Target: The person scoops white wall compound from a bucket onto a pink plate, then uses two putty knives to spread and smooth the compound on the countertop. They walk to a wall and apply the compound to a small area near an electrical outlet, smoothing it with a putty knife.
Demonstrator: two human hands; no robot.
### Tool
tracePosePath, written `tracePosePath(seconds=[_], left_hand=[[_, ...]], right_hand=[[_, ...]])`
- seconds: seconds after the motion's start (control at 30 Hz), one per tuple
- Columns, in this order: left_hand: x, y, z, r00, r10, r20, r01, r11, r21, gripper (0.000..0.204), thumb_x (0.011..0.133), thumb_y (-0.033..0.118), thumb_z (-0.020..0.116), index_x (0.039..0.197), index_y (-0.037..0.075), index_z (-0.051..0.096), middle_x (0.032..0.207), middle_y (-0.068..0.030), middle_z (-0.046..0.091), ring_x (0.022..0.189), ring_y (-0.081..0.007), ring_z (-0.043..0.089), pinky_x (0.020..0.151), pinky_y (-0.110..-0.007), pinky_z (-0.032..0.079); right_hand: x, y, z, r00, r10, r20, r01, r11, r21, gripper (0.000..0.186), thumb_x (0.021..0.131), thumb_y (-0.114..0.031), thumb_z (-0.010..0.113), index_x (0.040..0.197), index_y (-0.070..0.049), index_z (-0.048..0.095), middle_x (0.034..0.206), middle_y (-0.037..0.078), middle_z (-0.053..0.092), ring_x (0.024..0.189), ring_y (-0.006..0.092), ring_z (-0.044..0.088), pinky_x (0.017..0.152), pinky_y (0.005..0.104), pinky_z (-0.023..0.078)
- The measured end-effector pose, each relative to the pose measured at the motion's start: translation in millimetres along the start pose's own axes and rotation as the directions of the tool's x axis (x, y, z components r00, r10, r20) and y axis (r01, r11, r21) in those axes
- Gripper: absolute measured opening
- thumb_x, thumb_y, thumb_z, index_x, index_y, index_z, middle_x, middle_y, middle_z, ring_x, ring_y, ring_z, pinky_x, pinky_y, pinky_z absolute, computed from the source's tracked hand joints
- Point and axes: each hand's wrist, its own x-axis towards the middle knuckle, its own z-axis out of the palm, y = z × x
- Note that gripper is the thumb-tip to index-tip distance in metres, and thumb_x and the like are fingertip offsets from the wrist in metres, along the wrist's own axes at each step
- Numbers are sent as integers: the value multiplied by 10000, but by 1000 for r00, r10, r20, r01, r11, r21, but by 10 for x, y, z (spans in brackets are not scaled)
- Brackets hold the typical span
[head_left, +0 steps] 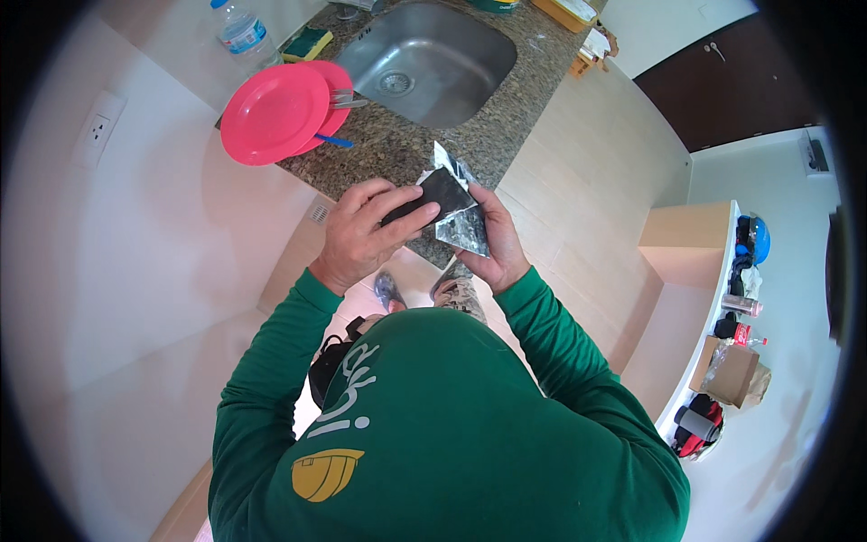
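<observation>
Just in front of the counter's near edge, my left hand has its fingers laid over a dark flat rectangular piece. My right hand grips a crumpled silvery foil sheet from the right, thumb along its edge. Foil also sticks up behind the dark piece, and the two overlap. Whether the dark piece is wrapped in the foil or lies against it, I cannot tell. Both hands are closed on this bundle, and my palms hide part of it.
Pink plates with forks and a blue-handled utensil lie on the granite counter. Behind stand a water bottle, a sponge and a steel sink. A white shelf holding several items lines the right wall.
</observation>
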Motion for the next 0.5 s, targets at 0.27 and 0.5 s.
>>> tracePosePath(seconds=[0.27, 0.5], left_hand=[[-147, -182, -43, 999, -15, 46, 13, 999, 29, 622, 715, 86, 911, 1300, 263, 793, 1298, -13, 742, 1065, -275, 647, 897, -377, 594], [-328, -362, 71, 896, -440, -51, 432, 893, -124, 336, 974, 139, 755, 1309, 130, 774, 1216, -87, 772, 1007, -279, 687, 845, -410, 604]], right_hand=[[-32, -175, 183, 999, -32, -6, 31, 991, -130, 348, 1123, -248, 584, 1373, -10, 632, 1251, 144, 761, 1089, 258, 772, 1030, 452, 620], [-83, -394, 465, 953, -292, 81, 301, 874, -381, 289, 1115, -172, 597, 1346, -11, 665, 1246, 117, 760, 1093, 228, 759, 1001, 405, 608]])
